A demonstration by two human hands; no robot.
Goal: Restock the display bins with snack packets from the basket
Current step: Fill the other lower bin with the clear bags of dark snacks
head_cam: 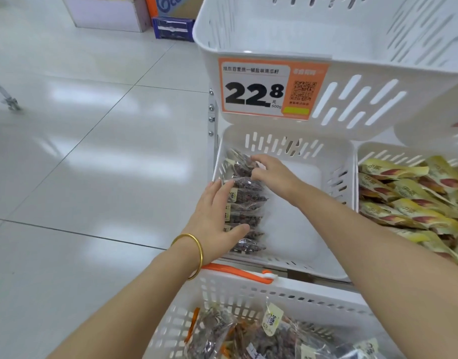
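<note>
Head view: left hand (pixel 217 211) flat against row of clear dark-snack packets (pixel 247 203) along left wall of white slotted plastic bin (pixel 336 164); right hand (pixel 270 172) pinches rearmost packet (pixel 242 165); unsupported row may topple inward

1. Lower display bin (pixel 336 161): white slotted plastic. A row of dark snack packets (pixel 246 200) stands on edge along its left wall; white bottom shows to their right.
2. Neighbouring bin (pixel 373 151), right: yellow packets (pixel 409 203) piled, overlapping.
3. Upper bin (pixel 248 29), above the lower one: orange-edged price tag (pixel 264 92) on its front wall, "22.8".
4. Basket (pixel 248 296), nearest, white with an orange handle (pixel 238 273): clear packets (pixel 272 340) of dark contents lie loose inside.
5. Floor (pixel 93 156): pale glossy tiles. A blue crate (pixel 173 28) and a pale box (pixel 106 16) stand at the far side.
</note>
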